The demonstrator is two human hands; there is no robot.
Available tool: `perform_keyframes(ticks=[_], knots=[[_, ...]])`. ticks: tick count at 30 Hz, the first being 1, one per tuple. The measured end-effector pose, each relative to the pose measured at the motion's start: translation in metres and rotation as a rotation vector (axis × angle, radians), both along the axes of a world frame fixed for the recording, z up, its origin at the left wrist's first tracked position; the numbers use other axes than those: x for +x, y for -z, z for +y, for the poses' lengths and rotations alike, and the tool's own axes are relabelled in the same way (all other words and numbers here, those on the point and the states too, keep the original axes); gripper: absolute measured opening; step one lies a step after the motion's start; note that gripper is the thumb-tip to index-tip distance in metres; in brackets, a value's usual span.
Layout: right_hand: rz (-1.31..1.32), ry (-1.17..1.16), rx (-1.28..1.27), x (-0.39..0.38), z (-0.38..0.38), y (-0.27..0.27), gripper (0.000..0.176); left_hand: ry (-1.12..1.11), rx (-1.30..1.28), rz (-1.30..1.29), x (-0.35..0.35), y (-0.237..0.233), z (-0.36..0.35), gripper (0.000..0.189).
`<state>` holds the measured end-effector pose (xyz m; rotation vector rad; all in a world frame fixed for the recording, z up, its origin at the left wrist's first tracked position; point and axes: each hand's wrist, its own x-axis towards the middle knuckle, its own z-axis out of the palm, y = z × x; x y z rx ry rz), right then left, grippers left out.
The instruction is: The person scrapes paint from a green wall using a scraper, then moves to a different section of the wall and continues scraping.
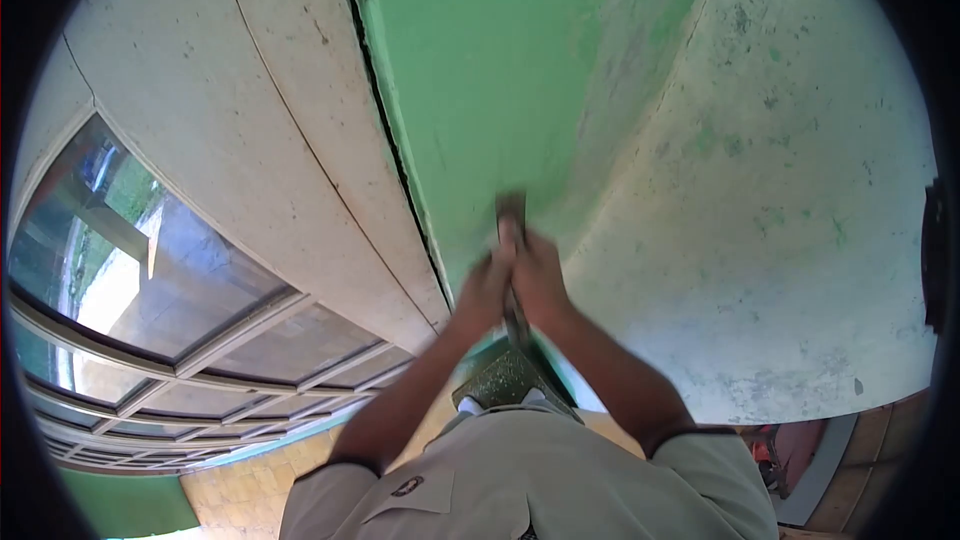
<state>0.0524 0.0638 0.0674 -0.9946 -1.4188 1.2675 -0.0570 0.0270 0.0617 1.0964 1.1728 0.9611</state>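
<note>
Both hands meet in front of my chest, wrapped round one narrow dark scraper (512,208). My left hand (483,292) grips it from the left. On the other side, my right hand (538,280) is closed on it too, the fingers of the two hands close together. The scraper's flat head points up and away from me, over the green painted wall (480,70). Its lower end sticks out beneath my hands. Hands and scraper are smeared by motion. Right of the green paint runs a grey, worn strip (625,70).
A pale, stained wall (760,220) curves along the right. To the left are a cream panel with a dark gap beside the green, and a window with a white frame (235,325). Below my feet is a speckled dark green stand (505,377), with yellowish floor tiles (250,475) lower down.
</note>
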Motion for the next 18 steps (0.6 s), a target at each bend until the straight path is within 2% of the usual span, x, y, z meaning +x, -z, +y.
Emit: perform_keyframes(ticks=[2,5,7,8,9,10,12,13,14,15,16,17,18], knots=[[0.241,-0.042,-0.126,-0.008,-0.003,-0.051,0.037,-0.030,0.130,-0.058,-0.001,-0.042,0.011,0.055],[0.224,-0.063,-0.248,0.005,-0.013,-0.049,0.036,0.010,0.053,-0.136,0.010,-0.038,-0.002,0.056],[0.117,-0.027,-0.227,0.018,-0.018,0.003,0.036,-0.023,-0.081,-0.145,0.022,-0.006,-0.017,0.059],[0.083,-0.012,-0.289,0.024,-0.028,0.031,0.034,-0.031,-0.053,-0.088,0.028,0.028,-0.025,0.064],[0.047,0.002,-0.352,0.029,-0.039,0.049,0.031,-0.094,-0.013,-0.137,0.040,0.055,-0.038,0.069],[0.051,0.004,-0.344,0.032,-0.045,0.051,0.031,-0.066,-0.112,-0.178,0.045,0.062,-0.050,0.071],[0.116,-0.006,-0.568,0.036,-0.060,0.053,0.031,-0.069,-0.152,-0.169,0.048,0.061,-0.059,0.071],[0.029,-0.001,-0.307,0.030,-0.049,0.048,0.042,-0.117,-0.022,-0.101,0.045,0.062,-0.050,0.068],[0.003,-0.018,-0.243,0.024,-0.031,0.038,0.041,-0.160,0.108,-0.034,0.039,0.062,-0.030,0.065],[-0.024,-0.033,-0.178,0.014,-0.012,0.014,0.040,-0.086,0.053,-0.009,0.019,0.033,-0.011,0.063],[0.069,-0.060,-0.058,0.002,0.000,-0.020,0.039,-0.011,0.001,0.015,0.002,-0.004,0.004,0.061],[0.182,-0.059,-0.101,-0.007,0.002,-0.044,0.039,-0.024,0.067,-0.046,0.004,-0.026,0.008,0.060],[0.182,-0.058,-0.102,-0.005,0.000,-0.047,0.039,-0.042,0.139,-0.108,0.005,-0.039,0.010,0.059]])
